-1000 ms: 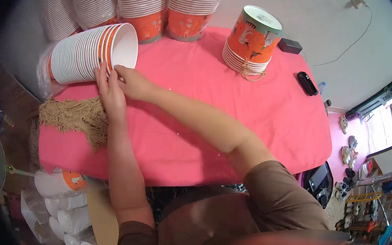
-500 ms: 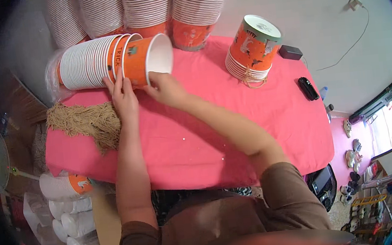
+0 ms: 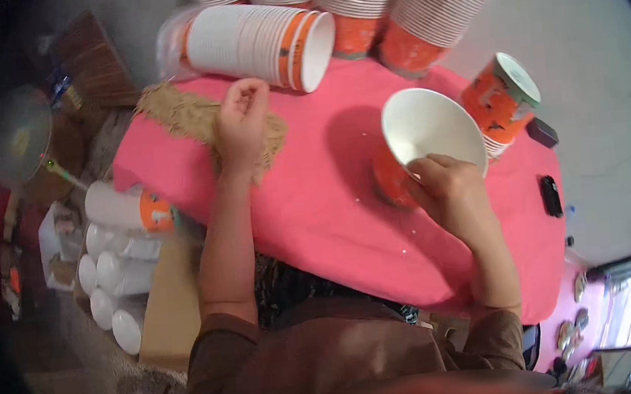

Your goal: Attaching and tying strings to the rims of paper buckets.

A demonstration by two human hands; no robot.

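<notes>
My right hand (image 3: 451, 188) grips an orange paper bucket (image 3: 426, 122) by its near rim, the white opening tilted up toward me. My left hand (image 3: 242, 124) is closed, fingers curled, above a flat bundle of tan strings (image 3: 178, 111). Whether anything is between those fingers is too small to make out. Beyond it, a nested stack of paper buckets (image 3: 248, 44) lies on its side, the open end facing right. Partly behind the held bucket, a short upside-down stack of orange buckets (image 3: 500, 103) stands at the right.
Tall stacks of buckets (image 3: 442, 10) line the far edge of the pink-covered table (image 3: 317, 212). A black box (image 3: 542, 132) and a small black object (image 3: 551, 195) lie at the right edge. White bucket stacks (image 3: 121, 273) and a cardboard flap (image 3: 170, 306) sit below left, near a fan (image 3: 21, 142).
My right hand has drawn the front bucket out of the lying stack and carried it right, toward me. My left hand has left the stack for the strings. The whole view has shifted.
</notes>
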